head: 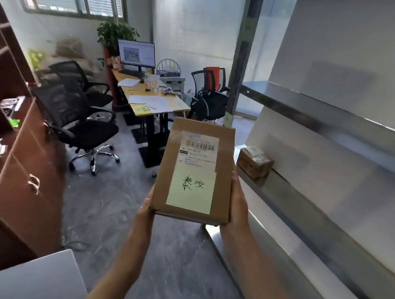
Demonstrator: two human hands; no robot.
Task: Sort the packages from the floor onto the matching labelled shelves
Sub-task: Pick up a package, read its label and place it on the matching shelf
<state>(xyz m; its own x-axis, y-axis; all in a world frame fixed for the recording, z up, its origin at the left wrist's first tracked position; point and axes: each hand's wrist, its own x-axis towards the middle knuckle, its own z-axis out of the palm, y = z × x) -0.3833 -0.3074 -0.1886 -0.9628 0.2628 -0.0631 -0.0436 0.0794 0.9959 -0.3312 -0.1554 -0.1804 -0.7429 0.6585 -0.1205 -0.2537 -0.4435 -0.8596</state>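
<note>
I hold a flat brown cardboard package (223, 155) up in front of me, label side facing me. It carries a white barcode label and a pale green note with handwritten characters. My left hand (146, 211) grips its lower left edge and my right hand (237, 204) holds its right side. To the right runs a metal shelf unit (290, 195) with white back panels. A small brown package (255, 162) sits on the far end of its middle shelf. No shelf labels are visible.
A brown wooden cabinet (24, 170) stands at the left. Black office chairs (79, 120) and a desk (155, 101) with a monitor fill the far room. A white box corner (32, 278) shows bottom left. Grey floor lies beneath my arms.
</note>
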